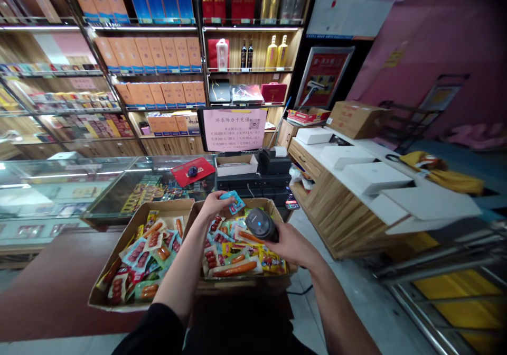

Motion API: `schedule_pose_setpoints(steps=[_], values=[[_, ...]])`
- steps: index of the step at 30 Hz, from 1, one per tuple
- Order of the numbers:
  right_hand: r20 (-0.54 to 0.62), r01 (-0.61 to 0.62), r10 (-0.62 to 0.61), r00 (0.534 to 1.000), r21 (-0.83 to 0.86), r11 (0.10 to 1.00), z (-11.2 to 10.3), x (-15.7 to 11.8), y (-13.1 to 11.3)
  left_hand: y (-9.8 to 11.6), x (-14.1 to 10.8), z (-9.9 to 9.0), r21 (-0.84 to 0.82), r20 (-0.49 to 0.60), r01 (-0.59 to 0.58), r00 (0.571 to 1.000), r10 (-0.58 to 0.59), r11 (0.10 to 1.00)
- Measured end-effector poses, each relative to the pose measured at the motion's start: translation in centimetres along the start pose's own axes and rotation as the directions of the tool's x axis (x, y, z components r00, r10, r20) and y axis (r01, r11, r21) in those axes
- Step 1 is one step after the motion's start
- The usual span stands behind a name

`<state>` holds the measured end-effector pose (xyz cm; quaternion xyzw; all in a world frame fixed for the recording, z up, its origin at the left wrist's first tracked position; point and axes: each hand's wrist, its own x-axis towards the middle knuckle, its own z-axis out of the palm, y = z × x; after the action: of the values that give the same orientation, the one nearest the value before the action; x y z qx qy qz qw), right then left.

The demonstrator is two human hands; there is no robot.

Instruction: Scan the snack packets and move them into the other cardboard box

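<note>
My left hand pinches a small blue snack packet by its left end, above the back of the right cardboard box. In my right hand is a dark handheld barcode scanner with a small blue light on top, its head toward the packet but apart from it. Below both hands, the right box holds packaged sausages and yellow snack packets. My left forearm passes over the gap between this box and the left cardboard box, which is filled with similar wrapped sausages.
Behind the boxes stands a glass display counter with a red envelope on it. A monitor bearing a pink notice and a receipt printer are at the back. White boxes sit on the right-hand counter; metal rails are nearer.
</note>
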<state>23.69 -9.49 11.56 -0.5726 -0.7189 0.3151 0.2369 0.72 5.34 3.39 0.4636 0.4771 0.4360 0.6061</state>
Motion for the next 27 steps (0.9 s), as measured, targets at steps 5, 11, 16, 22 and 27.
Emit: schedule_pose_setpoints(steps=[5,11,16,22,27], values=[[0.015,0.024,-0.024,1.0,-0.022,0.999,0.1,0.0,0.1,0.0,0.3,0.1,-0.016,0.001,0.017,1.0,-0.017,1.0],[0.022,0.01,-0.009,1.0,-0.032,0.999,0.2,-0.1,0.5,0.1,0.4,0.2,-0.003,0.025,0.003,1.0,-0.003,1.0],[0.012,0.046,-0.046,0.999,0.045,0.998,-0.1,-0.4,0.1,-0.1,0.6,0.3,0.067,-0.011,-0.08,0.997,0.081,0.995],[0.023,0.017,-0.017,1.0,0.006,1.0,-0.2,-0.4,-0.4,0.9,-0.5,0.5,0.013,0.036,0.005,0.999,-0.005,1.0],[0.023,0.011,-0.01,1.0,-0.049,0.999,-0.3,0.4,0.2,1.0,-1.9,-1.8,-0.034,-0.08,-0.014,0.997,0.011,0.999]])
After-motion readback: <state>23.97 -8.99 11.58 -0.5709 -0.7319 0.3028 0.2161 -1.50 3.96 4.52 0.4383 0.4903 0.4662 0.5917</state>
